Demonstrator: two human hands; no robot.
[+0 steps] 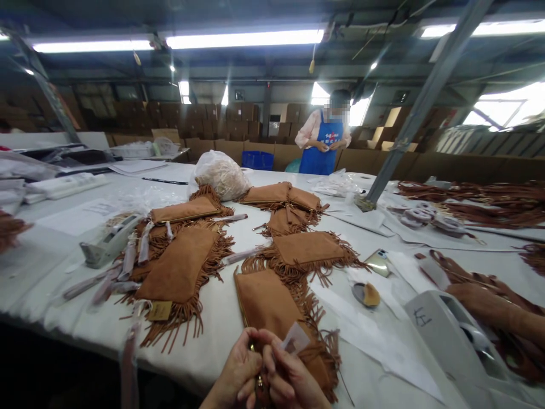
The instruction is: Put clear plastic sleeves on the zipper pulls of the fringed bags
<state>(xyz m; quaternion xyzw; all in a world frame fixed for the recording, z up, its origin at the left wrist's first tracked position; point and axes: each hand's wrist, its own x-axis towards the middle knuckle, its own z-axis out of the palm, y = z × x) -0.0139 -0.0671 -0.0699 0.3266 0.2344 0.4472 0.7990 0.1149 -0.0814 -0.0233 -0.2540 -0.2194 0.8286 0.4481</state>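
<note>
The fingers [243, 347] of the left hand [233, 372] were closed on a gold-coloured metal fitting [259, 382], and against them were pressed those of the right hand [296, 378], by which a small translucent slip [297, 339] appeared to be pinched. Both hands were held over the near end of a brown fringed bag [266, 298], laid on the white table [219, 321]. On the grey tape dispenser [451, 335] to the right, a single handwritten character could be read as 左. White lettering with a red mark was borne by the blue apron [317, 159] of a co-worker [310, 128] beyond the table, but was too blurred to be read. A yellowish tag [160, 311] was seen at the near edge of another fringed bag [179, 264]; no print on it could be made out. Faint, illegible printing was shown on a pale sheet [91, 213] at left.
</note>
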